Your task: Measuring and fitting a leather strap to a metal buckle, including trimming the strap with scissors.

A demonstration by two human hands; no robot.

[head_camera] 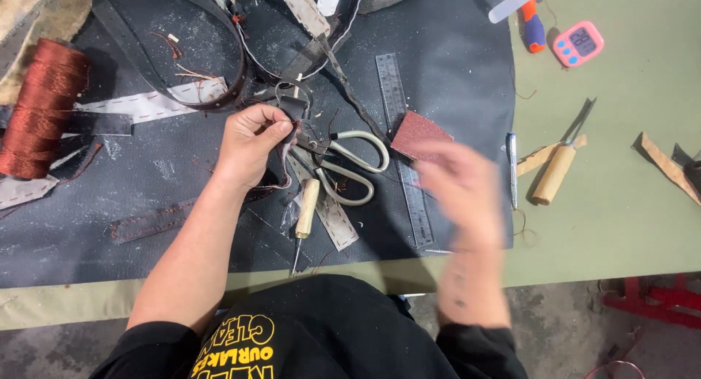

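My left hand (252, 142) pinches a narrow dark leather strap piece (290, 110) with a metal ring at its top, above the black work mat (146, 167). My right hand (461, 188) is blurred with motion and holds a small reddish-brown square of sandpaper (419, 134) at its fingertips, over a steel ruler (405, 152). Pale-handled scissors (349, 166) lie between the two hands. A wooden-handled awl (304, 215) rests just below the scissors.
A spool of rust-red thread (40, 109) stands at the left. Leather straps and stitched strips (182, 65) lie at the back. On the green table (621, 204) are a wooden-handled knife (558, 167), a pen (512, 167), a pink timer (578, 43) and leather scraps (668, 167).
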